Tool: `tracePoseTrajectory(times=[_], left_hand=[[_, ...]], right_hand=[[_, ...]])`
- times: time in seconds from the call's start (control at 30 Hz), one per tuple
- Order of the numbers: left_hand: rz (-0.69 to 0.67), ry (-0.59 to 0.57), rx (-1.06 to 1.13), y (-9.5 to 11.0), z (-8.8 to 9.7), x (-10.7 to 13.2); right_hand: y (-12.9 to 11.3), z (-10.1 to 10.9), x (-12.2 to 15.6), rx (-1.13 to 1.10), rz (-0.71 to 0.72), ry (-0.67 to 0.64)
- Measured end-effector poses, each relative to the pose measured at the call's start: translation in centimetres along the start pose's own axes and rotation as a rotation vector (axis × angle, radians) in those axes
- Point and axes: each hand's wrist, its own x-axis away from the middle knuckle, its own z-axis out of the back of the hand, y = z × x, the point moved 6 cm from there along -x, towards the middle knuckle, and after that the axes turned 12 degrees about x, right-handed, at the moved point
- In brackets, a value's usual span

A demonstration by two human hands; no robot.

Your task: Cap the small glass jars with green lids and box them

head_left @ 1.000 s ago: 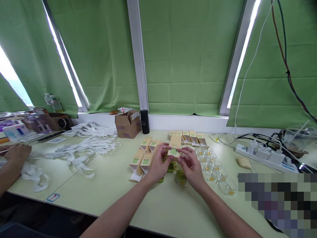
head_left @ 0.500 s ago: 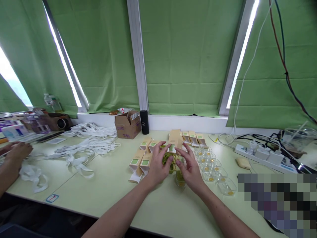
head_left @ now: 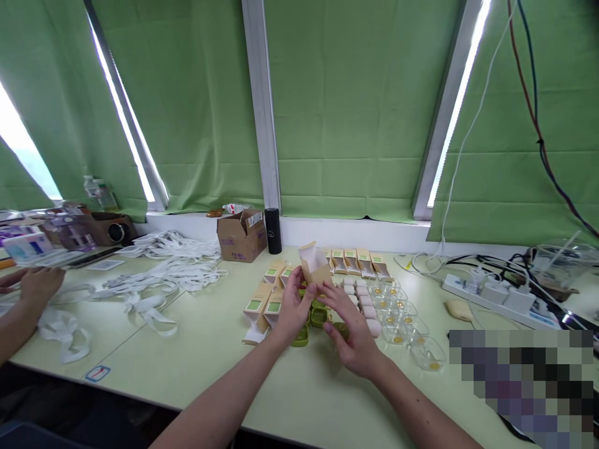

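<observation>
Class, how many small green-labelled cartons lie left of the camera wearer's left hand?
4: near-left carton, near-right carton, far-left carton, far-right carton. The left hand may hide more.

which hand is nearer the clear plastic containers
Right: the right hand is just left of the clear plastic containers; the left hand is farther left, at the open carton.

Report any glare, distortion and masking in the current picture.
Head view: window gaps glare white beside green blinds; in the same head view, window posts splay apart toward the top, and coarse blocks mask the lower right.
</observation>
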Motion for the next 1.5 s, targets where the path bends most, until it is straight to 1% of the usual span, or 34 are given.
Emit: tracePoseTrajectory(times=[0.07,0.13,0.2,0.27,0.33,0.4,0.47,0.53,0.63,0.7,0.77,0.83,0.9,0.97,1.03,1.13,1.2,1.27,1.37,1.5], left_hand=[[0.016,0.018,0.001,-0.2,0.2,-0.1],[0.027,0.027,0.025,-0.4,0.4,-0.2],[0.031,0.038,0.050,-0.3,0.6,-0.3],[0.044,0.047,0.057,-0.2,0.8,-0.3],[0.086,0.043,0.072,-0.1,0.7,-0.2],[0.126,0.037,0.082,0.0,0.6,-0.1],[0.145,0.029,0.064,0.2,0.5,-0.1],[0.144,0.014,0.030,0.4,0.3,0.0],[0.124,-0.021,-0.026,0.6,0.1,-0.1],[0.098,-0.038,-0.111,0.8,0.1,-0.1],[0.072,-0.046,-0.228,1.1,0.2,-0.1],[0.053,-0.054,-0.321,1.3,0.2,-0.1],[0.034,-0.063,-0.373,1.5,0.2,-0.1],[0.019,-0.075,-0.419,1.6,0.0,0.0],[0.022,-0.106,-0.467,1.6,-0.3,0.2],[0.068,-0.197,-0.531,1.2,-1.1,0.7],[0.097,-0.283,-0.562,1.0,-1.6,1.2],[0.109,-0.381,-0.579,0.7,-2.1,1.7],[0.115,-0.498,-0.601,0.4,-2.6,2.4],[0.137,-0.558,-0.674,0.1,-2.8,2.7]], right_hand=[[-0.3,0.1,0.0,0.021,0.068,0.021],[-0.2,0.5,-0.1,0.039,0.105,0.054],[0.3,1.3,-0.3,0.087,0.093,0.069],[1.3,2.2,-0.7,0.169,0.028,0.031],[2.3,3.0,-1.1,0.260,-0.062,-0.079],[3.0,3.4,-1.3,0.340,-0.149,-0.253],[3.0,3.6,-1.4,0.402,-0.201,-0.394],[2.5,3.4,-1.3,0.441,-0.191,-0.506],[1.8,2.5,-0.7,0.486,-0.134,-0.641],[1.9,2.2,-0.3,0.507,-0.122,-0.694],[2.5,2.5,-0.1,0.511,-0.144,-0.709],[3.4,3.6,-0.2,0.499,-0.192,-0.680],[4.5,5.4,-0.7,0.462,-0.257,-0.597],[5.4,7.5,-1.5,0.414,-0.290,-0.463],[6.0,9.3,-2.2,0.378,-0.290,-0.324],[6.5,11.1,-3.0,0.302,-0.243,-0.083],[6.5,11.3,-3.0,0.268,-0.196,0.037],[6.6,11.1,-2.7,0.259,-0.172,0.111],[6.6,10.6,-2.0,0.253,-0.160,0.170],[6.1,10.2,-1.4,0.274,-0.111,0.201]])
